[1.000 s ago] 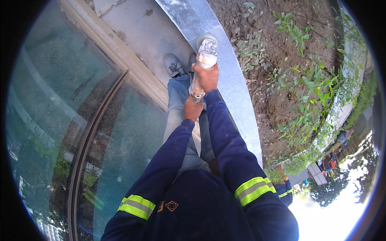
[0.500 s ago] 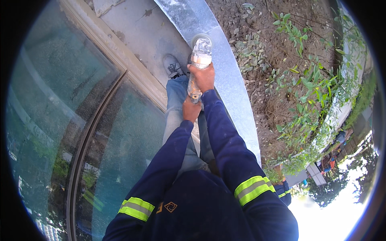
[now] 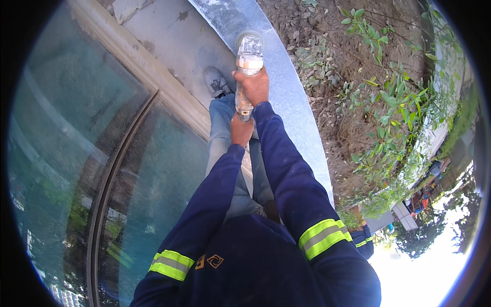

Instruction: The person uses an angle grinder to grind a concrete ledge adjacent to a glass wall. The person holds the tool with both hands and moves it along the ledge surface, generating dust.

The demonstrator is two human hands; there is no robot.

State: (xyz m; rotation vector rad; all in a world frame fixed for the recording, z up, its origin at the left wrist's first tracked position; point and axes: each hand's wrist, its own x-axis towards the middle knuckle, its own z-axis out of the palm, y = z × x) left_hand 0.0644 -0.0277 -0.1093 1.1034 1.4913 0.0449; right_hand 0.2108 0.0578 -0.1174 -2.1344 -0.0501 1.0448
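A dusty angle grinder (image 3: pixel 250 51) is held in both of my hands, its round head over the top of a curved grey stone ledge (image 3: pixel 292 97). My right hand (image 3: pixel 255 86) wraps round the body just behind the head. Lower down, my left hand (image 3: pixel 241 131) is closed about the rear end of the grinder. The disc lies flat to the ledge near its left edge; its underside is hidden, so I cannot tell how firmly it touches. Pale dust coats the tool.
Left of me stand large glass panes (image 3: pixel 66 128) with a dark metal frame (image 3: pixel 117 158). My shoe (image 3: pixel 216 82) is on the dusty concrete floor (image 3: pixel 179 43). Right of the ledge lies a soil bed (image 3: pixel 327 112) with leafy plants (image 3: pixel 396 105). Another person's dark sleeve (image 3: pixel 362 241) shows at lower right.
The grinder and both hands have shifted a little farther away along the ledge and slightly to the left. My grip looks the same.
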